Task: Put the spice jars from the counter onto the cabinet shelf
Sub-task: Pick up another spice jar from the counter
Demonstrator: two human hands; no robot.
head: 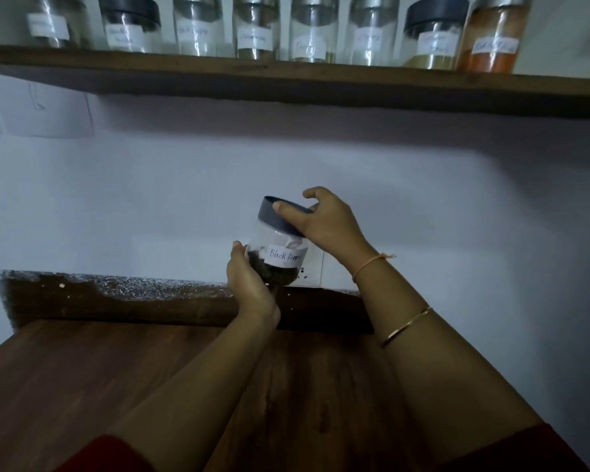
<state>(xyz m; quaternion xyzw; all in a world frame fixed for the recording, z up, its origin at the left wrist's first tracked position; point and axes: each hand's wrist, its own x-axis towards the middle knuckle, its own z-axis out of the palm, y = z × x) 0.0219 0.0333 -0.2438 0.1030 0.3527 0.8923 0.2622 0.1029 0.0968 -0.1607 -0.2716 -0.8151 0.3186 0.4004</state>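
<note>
A clear black pepper jar [280, 253] with a dark grey lid and a white handwritten label is held tilted in mid-air above the counter. My left hand [249, 284] cups its base from the left and below. My right hand [324, 219] rests on the lid, thumb across the top and fingers curled behind. Dark peppercorns fill the bottom of the jar. High above, the wooden cabinet shelf [321, 86] carries a row of several labelled jars, among them one with orange powder [491, 42] at the right.
The wooden counter [82, 369] spreads below my arms, with a dark speckled backsplash strip [116, 298] behind it. A white wall socket [312, 270] sits behind the jar. A sheet of paper [45, 110] hangs on the wall at the left.
</note>
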